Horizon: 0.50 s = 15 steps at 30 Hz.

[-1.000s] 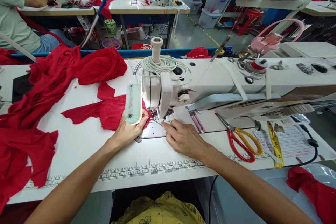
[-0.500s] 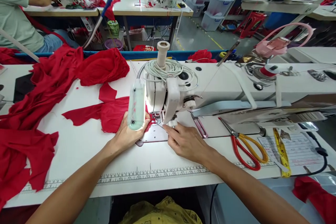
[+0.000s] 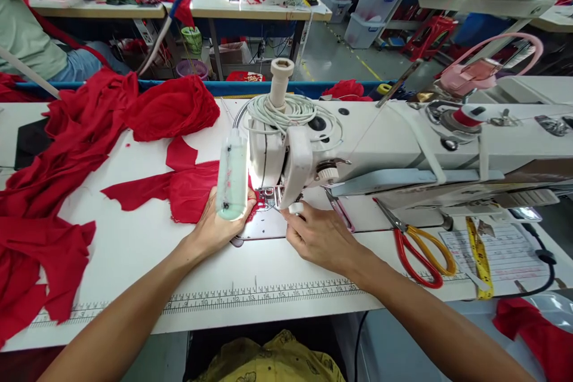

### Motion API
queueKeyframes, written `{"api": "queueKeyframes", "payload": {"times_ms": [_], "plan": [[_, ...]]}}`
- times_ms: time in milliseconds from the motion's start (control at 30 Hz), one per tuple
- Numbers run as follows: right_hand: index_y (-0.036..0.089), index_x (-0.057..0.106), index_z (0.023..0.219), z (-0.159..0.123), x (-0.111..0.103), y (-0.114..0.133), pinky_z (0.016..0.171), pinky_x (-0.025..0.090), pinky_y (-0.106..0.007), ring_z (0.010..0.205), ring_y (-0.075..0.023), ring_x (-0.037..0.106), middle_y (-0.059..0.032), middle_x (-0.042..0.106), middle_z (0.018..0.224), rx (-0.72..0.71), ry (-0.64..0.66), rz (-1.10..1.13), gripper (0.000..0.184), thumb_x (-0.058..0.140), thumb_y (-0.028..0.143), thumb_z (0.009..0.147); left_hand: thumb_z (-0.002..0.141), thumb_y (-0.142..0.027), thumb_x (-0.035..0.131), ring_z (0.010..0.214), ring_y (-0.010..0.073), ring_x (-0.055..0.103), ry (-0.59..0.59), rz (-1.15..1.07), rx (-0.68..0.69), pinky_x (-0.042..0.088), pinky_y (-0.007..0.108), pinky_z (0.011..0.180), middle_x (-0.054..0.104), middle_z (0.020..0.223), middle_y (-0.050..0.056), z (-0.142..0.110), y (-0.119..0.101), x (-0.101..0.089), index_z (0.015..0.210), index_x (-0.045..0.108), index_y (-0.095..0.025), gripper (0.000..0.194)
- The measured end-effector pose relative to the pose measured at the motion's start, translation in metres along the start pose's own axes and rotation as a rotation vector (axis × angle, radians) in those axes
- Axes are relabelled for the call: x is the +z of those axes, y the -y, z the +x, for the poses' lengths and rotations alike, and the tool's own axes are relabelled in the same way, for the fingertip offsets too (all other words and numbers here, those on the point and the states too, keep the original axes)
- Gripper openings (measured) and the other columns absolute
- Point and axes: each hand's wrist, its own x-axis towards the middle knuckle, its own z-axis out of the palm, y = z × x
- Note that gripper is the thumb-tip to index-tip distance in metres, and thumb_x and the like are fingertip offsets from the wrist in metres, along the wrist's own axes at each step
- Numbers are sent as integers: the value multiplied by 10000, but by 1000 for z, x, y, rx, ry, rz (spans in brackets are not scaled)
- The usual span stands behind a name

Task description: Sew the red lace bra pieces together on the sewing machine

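My left hand is on the red fabric piece just left of the presser foot, its fingers closed on the cloth's edge. A pale translucent guard on the sewing machine hides part of those fingers. Right of the needle area is my right hand, fingers curled around a thin pointed metal tool. Its tip reaches the fabric's edge beside the foot; most of the tool is hidden in the hand.
Red fabric heaps cover the table's left side. Orange-and-red-handled scissors, pink-handled snips, a yellow tape measure and a paper sheet lie to the right. A co-worker sits at another machine, far left.
The view has shifted slightly. Both hands stay close to the presser foot in nearly the same pose, and the fabric shows hardly any movement.
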Motion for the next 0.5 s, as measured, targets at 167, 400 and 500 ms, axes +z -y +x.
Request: {"api": "queueKeyframes", "payload": {"times_ms": [167,400,500], "plan": [[115,654,1232,2,-7,5,484,210,-288,557,-137,427,-92,599,821,-12,74,-37,398,412,148,919,945,-276,453,731,196,547,20,-4,-5,430,353,757,608,731,13,0,0,1,702,531,-215,262],[126,667,1197,5,-9,2,494,198,-294,548,-136,429,-89,606,810,-17,108,-40,373,419,162,921,949,-266,449,736,188,536,24,0,14,407,347,764,597,744,8,-1,3,2,687,504,-212,273],[129,682,1157,5,-9,0,494,191,-296,541,-127,425,-90,615,828,-21,91,-20,356,431,148,905,944,-251,452,711,182,518,21,3,40,400,340,747,577,718,2,-1,3,2,668,484,-211,281]]}}
